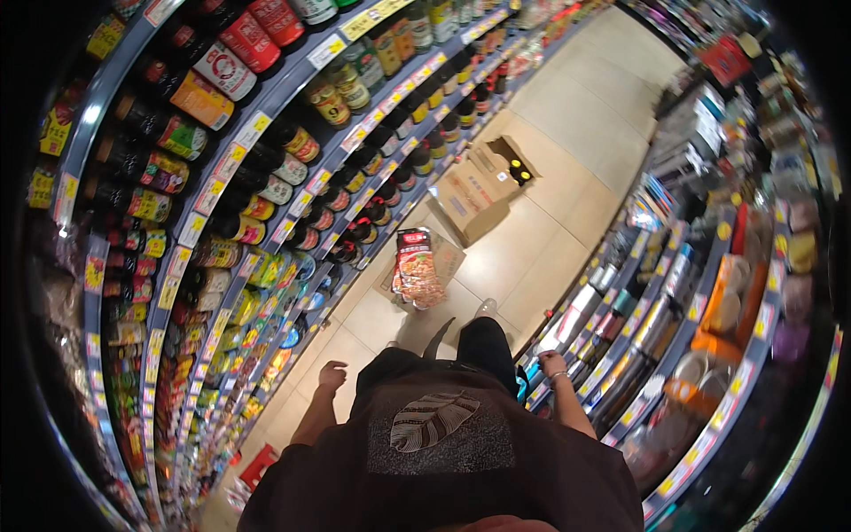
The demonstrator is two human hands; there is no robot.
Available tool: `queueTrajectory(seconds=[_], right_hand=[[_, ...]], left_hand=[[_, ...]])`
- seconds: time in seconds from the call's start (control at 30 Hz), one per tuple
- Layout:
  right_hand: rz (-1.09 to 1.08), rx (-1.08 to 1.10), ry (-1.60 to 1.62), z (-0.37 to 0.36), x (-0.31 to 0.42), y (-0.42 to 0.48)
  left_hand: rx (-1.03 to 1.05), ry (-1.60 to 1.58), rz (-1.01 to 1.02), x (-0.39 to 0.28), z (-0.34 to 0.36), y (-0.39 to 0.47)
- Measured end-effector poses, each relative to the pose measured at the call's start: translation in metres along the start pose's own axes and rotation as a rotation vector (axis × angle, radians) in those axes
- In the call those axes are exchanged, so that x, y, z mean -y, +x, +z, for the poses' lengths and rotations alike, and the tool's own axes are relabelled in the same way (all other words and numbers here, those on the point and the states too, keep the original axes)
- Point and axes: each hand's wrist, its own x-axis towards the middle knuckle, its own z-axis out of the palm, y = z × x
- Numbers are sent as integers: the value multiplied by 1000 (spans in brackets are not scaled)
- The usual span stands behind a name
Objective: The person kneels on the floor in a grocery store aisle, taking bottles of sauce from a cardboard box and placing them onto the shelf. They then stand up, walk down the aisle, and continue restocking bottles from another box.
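My left hand (pixel 333 375) hangs beside my body with its fingers loosely curled; whether anything is in it is hard to tell. On the other side, my right hand (pixel 552 364) is curled near the edge of the lower right shelves, and a bright blue item (pixel 521 383) shows close to it. On the floor ahead of my feet, red plastic food packets (pixel 418 266) lie on a flattened cardboard piece (pixel 450 256). Just beyond stands an open cardboard box (pixel 475 189) with yellow-capped bottles (pixel 519 171) showing in its opening.
Shelves of dark sauce bottles (pixel 159 133) and jars line the left of the aisle. Packed shelves (pixel 638 359) with price strips run along the right. Pale floor tiles (pixel 558 219) lie between them. A red object (pixel 258 467) sits on the floor at lower left.
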Motion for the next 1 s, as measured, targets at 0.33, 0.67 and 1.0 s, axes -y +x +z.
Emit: queueTrajectory(seconds=[0.33, 0.67, 1.0], right_hand=[[-173, 42, -422, -40, 62, 102], [-373, 119, -450, 9, 211, 73], [-541, 238, -817, -42, 258, 234]], left_hand=[[25, 18, 279, -155, 72, -63], [-52, -232, -80, -65, 74, -25], [-233, -532, -213, -145, 123, -44]])
